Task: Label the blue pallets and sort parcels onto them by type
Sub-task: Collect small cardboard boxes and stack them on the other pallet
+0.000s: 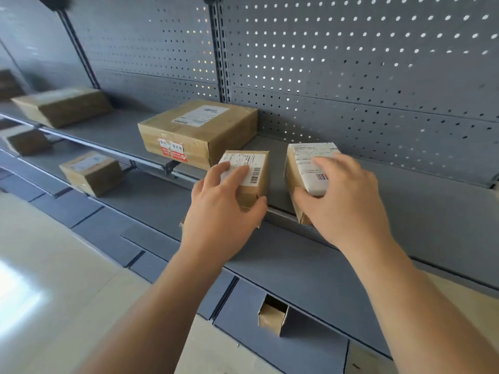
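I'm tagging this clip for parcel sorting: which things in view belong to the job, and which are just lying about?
Job: left hand gripping the left small parcel; right hand gripping the right small parcel; big parcel behind them; lower parcel, one level down.
Lying about: shelf, pegboard wall, floor.

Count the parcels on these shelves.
6. Left-hand parcel, right-hand parcel, large parcel behind them, far-left parcel; two lower-shelf parcels. A blurred brown shape leftmost may be a seventh.
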Demonstrator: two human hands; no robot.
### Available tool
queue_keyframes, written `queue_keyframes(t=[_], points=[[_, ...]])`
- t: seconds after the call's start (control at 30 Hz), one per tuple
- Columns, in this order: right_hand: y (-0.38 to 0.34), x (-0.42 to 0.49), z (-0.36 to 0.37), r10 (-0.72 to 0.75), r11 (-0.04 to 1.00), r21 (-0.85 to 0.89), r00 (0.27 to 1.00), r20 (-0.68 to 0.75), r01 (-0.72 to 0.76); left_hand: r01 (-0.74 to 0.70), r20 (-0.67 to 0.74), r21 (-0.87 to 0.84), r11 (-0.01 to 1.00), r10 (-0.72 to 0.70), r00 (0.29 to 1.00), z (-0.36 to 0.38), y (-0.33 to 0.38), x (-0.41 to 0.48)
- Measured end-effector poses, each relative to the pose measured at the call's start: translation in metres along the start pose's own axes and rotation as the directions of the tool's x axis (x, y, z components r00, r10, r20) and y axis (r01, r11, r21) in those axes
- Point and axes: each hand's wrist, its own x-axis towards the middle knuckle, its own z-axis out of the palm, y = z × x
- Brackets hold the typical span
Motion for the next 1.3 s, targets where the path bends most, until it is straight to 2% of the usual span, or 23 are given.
queue_keyframes(t=[0.2,0.53,0.97,1.3], points=[[-0.051,-0.026,0.019,-0.170,0.980,0.122,0.980,0.103,0.157,0.194,-0.077,-0.002,0.981,-0.194,0.978,-0.041,-0.042,-0.044],[-0.161,-0.058,0.072,-0.392,0.905,0.278,0.886,0.247,0.323,0.383,-0.257,-0.022,0.923,-0.376,0.890,-0.097,-0.141,-0.096],[-0.344,-0.126,0.184,-0.572,0.812,0.407,0.708,0.413,0.418,0.632,-0.403,-0.051,0.773,-0.595,0.695,-0.192,-0.305,-0.167],[-0.443,-0.150,0.272,-0.634,0.773,0.461,0.563,0.530,0.436,0.780,-0.421,-0.078,0.622,-0.729,0.539,-0.220,-0.404,-0.189]])
